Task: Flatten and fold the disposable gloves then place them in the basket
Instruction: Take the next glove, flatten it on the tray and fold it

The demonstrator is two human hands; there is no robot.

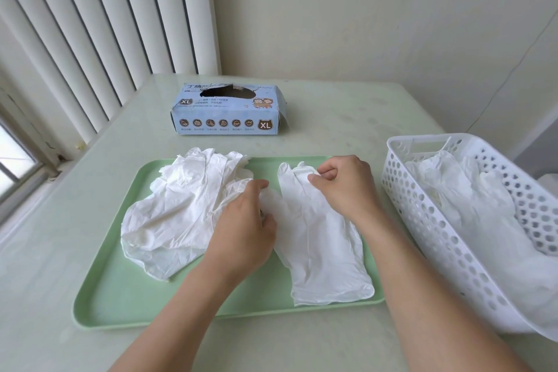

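Note:
A white disposable glove (320, 238) lies spread on the right half of a pale green tray (126, 296), cuff toward me. My right hand (344, 187) pinches the glove's fingers at its far end. My left hand (244, 226) grips the glove's thumb side at its left edge. A crumpled pile of white gloves (181, 208) covers the tray's left half. The white perforated basket (437, 229) stands to the right of the tray, with several gloves (471, 199) inside it.
A light blue glove box (226, 112) with a torn opening stands on the table behind the tray. White vertical blinds (99, 27) and a window sill run along the left. A plain wall closes the back.

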